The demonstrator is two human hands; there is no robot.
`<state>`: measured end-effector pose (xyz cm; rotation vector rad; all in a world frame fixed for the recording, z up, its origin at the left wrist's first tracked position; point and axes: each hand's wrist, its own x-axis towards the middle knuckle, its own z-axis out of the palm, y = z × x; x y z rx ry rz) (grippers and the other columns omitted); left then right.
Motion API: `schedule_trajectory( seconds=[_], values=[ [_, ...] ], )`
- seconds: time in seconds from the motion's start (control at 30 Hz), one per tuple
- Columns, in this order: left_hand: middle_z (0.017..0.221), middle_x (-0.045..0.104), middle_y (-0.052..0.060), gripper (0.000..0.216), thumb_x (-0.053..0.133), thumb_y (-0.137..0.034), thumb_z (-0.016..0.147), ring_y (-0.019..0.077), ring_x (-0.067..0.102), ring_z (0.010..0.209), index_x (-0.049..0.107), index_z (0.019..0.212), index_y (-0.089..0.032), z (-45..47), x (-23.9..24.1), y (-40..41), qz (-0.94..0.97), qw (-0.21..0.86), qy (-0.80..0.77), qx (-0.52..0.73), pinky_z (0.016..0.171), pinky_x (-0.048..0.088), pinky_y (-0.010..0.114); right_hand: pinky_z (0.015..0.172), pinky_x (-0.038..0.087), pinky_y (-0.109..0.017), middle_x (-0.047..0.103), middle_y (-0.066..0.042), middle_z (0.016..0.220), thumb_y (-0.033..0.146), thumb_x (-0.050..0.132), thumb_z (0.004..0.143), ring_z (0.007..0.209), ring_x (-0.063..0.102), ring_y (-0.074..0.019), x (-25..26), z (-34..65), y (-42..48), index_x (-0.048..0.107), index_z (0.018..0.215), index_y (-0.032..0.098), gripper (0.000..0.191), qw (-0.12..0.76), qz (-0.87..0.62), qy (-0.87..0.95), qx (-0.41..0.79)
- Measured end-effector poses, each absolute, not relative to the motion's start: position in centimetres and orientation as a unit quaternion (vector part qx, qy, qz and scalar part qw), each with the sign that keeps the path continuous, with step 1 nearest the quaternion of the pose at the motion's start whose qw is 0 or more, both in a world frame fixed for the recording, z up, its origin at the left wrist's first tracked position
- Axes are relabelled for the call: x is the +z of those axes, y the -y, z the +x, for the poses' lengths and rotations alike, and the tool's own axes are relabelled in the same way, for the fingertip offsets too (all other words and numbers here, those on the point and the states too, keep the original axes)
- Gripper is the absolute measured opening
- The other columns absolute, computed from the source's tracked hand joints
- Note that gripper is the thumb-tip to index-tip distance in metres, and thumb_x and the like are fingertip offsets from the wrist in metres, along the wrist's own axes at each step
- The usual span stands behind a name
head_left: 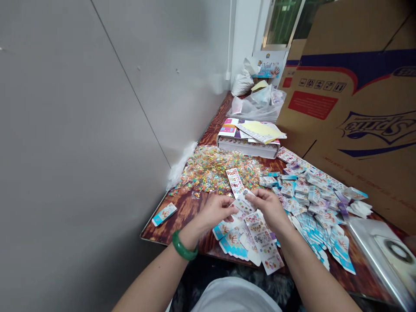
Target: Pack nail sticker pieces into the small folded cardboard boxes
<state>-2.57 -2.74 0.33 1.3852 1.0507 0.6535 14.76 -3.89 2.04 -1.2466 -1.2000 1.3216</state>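
Note:
Between my two hands is a white sheet of small printed stickers (243, 205). My left hand (218, 212), with a green bangle (184, 245) on its wrist, is closed on the sheet's left edge. The thumb and fingers of my right hand (267, 207) pinch its upper right side. Just beyond lies another sticker sheet (234, 181), its top end on the pile of small clear packets with colourful bits (217, 167). Below my hands, a long sticker strip (264, 245) overlaps fanned blue-and-white flat cartons (233, 243) at the table's front edge.
A single small box (164, 214) lies at the left. Many filled boxes (302, 190) are heaped right, beside more flat cartons (313, 238). Behind stand a white box of sheets (248, 147) and a plastic bag (256, 106). A large carton (357, 108) walls the right; a grey wall (97, 130) bounds the left.

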Motion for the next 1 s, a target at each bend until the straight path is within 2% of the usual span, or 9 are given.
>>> schedule_trajectory(
  seconds=[0.13, 0.3, 0.43, 0.57, 0.67, 0.73, 0.8, 0.83, 1.0],
  values=[
    [0.055, 0.058, -0.002, 0.019, 0.067, -0.029, 0.066, 0.0106, 0.060, 0.050, 0.056, 0.065, -0.014, -1.8, 0.1, 2.8, 0.487, 0.638, -0.484, 0.349, 0.051, 0.048, 0.021, 0.047, 0.030, -0.024, 0.048, 0.003, 0.049, 0.044, 0.072, 0.058, 0.047, 0.038, -0.0091, 1.3, 13.5, 4.1, 0.054, 0.051, 0.017, 0.034, 0.442, -0.497, 0.407, 0.626],
    [0.065, 0.064, 0.002, 0.024, 0.067, -0.035, 0.070, 0.0126, 0.065, 0.059, 0.059, 0.074, -0.013, -1.4, -0.3, 3.4, 0.363, 0.721, -0.433, 0.402, 0.061, 0.053, 0.023, 0.046, 0.030, -0.022, 0.048, 0.005, 0.051, 0.037, 0.077, 0.054, 0.045, 0.039, -0.0082, -0.8, 12.4, 4.2, 0.051, 0.060, 0.019, 0.032, 0.464, -0.510, 0.363, 0.627],
    [0.066, 0.063, 0.000, 0.029, 0.075, -0.033, 0.062, 0.0085, 0.062, 0.055, 0.059, 0.075, -0.013, -0.7, -1.9, 4.2, 0.333, 0.729, -0.430, 0.416, 0.059, 0.051, 0.020, 0.042, 0.027, -0.022, 0.051, 0.005, 0.054, 0.039, 0.075, 0.058, 0.042, 0.039, -0.0084, -2.2, 12.1, 4.7, 0.057, 0.075, 0.019, 0.032, 0.429, -0.508, 0.379, 0.644],
    [0.063, 0.062, 0.000, 0.028, 0.069, -0.037, 0.068, 0.0093, 0.060, 0.053, 0.058, 0.078, -0.014, -0.8, -3.2, 4.5, 0.341, 0.702, -0.455, 0.428, 0.057, 0.050, 0.021, 0.047, 0.034, -0.023, 0.057, 0.002, 0.061, 0.038, 0.073, 0.062, 0.048, 0.046, -0.0095, -3.2, 12.3, 5.3, 0.063, 0.077, 0.017, 0.028, 0.443, -0.474, 0.386, 0.656],
    [0.064, 0.061, 0.000, 0.027, 0.057, -0.041, 0.078, 0.0124, 0.060, 0.057, 0.061, 0.080, -0.015, -2.4, -3.7, 4.0, 0.486, 0.614, -0.500, 0.370, 0.056, 0.049, 0.023, 0.043, 0.030, -0.022, 0.055, 0.003, 0.053, 0.037, 0.075, 0.060, 0.043, 0.041, -0.0079, -3.6, 12.6, 5.4, 0.063, 0.071, 0.017, 0.026, 0.454, -0.492, 0.364, 0.648],
    [0.071, 0.064, 0.002, 0.030, 0.047, -0.040, 0.085, 0.0150, 0.062, 0.067, 0.064, 0.082, -0.016, -4.3, -4.1, 3.2, 0.634, 0.441, -0.562, 0.296, 0.063, 0.050, 0.026, 0.039, 0.022, -0.022, 0.050, 0.004, 0.045, 0.040, 0.075, 0.059, 0.037, 0.034, -0.0069, -3.6, 12.9, 5.3, 0.063, 0.068, 0.017, 0.027, 0.445, -0.521, 0.362, 0.631],
    [0.087, 0.066, 0.004, 0.027, 0.042, -0.033, 0.088, 0.0177, 0.061, 0.085, 0.065, 0.090, -0.018, -6.4, -4.6, 2.3, 0.720, 0.183, -0.631, 0.222, 0.079, 0.047, 0.029, 0.037, 0.018, -0.023, 0.048, 0.005, 0.041, 0.042, 0.075, 0.058, 0.034, 0.031, -0.0068, -3.4, 13.2, 5.2, 0.062, 0.066, 0.017, 0.029, 0.431, -0.542, 0.379, 0.614],
    [0.095, 0.065, 0.009, 0.025, 0.042, -0.027, 0.088, 0.0212, 0.058, 0.094, 0.063, 0.096, -0.015, -7.4, -5.0, 1.8, 0.717, 0.131, -0.654, 0.203, 0.085, 0.045, 0.034, 0.037, 0.017, -0.023, 0.047, 0.005, 0.040, 0.043, 0.075, 0.058, 0.034, 0.030, -0.0068, -3.3, 13.2, 5.2, 0.061, 0.063, 0.018, 0.029, 0.424, -0.549, 0.390, 0.606],
    [0.093, 0.063, 0.017, 0.022, 0.043, -0.009, 0.081, 0.0252, 0.056, 0.094, 0.062, 0.092, -0.009, -10.0, -7.0, 0.1, 0.727, 0.075, -0.671, 0.123, 0.082, 0.044, 0.037, 0.038, 0.019, -0.023, 0.049, 0.004, 0.040, 0.043, 0.075, 0.057, 0.034, 0.033, -0.0070, -3.0, 13.2, 4.9, 0.056, 0.055, 0.018, 0.031, 0.410, -0.553, 0.412, 0.596]
  ],
)
